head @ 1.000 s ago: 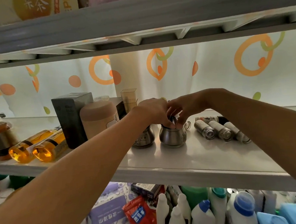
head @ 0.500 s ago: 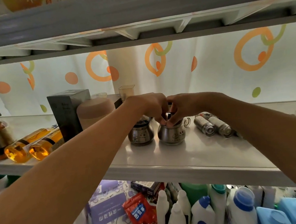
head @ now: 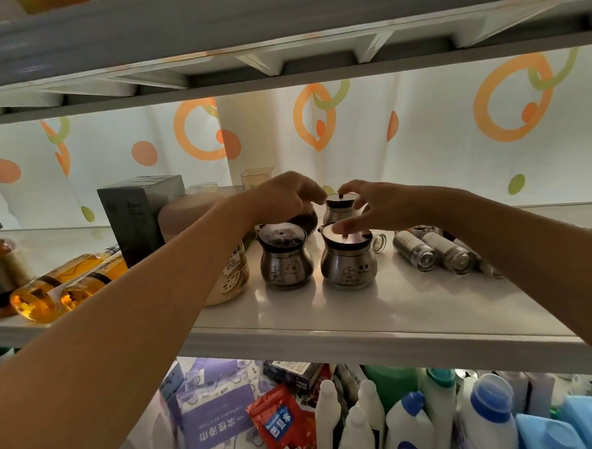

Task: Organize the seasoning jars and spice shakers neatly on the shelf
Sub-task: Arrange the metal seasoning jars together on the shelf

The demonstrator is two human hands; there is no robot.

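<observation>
Two steel seasoning jars stand at the front of the white shelf [head: 412,307]: the left jar [head: 284,264] and the right jar [head: 348,264], which has a side handle. Behind them are a third steel jar [head: 336,208] and a dark jar [head: 304,220]. My left hand [head: 283,197] curls over the dark jar; its grip is hidden. My right hand [head: 383,207] has its fingers apart, with the index finger on the rear steel jar's lid and the thumb over the front right jar's lid. Several spice shakers [head: 418,252] lie on their sides to the right.
Left of the jars are a beige canister [head: 187,213], a dark box [head: 140,215] and amber bottles [head: 61,288] lying flat. A patterned curtain hangs behind. The upper shelf [head: 277,29] is close overhead. Cleaning bottles [head: 411,421] fill the level below.
Both hands have left the front right jar's lid knob and moved back toward the rear jars. The right fingers have spread apart.
</observation>
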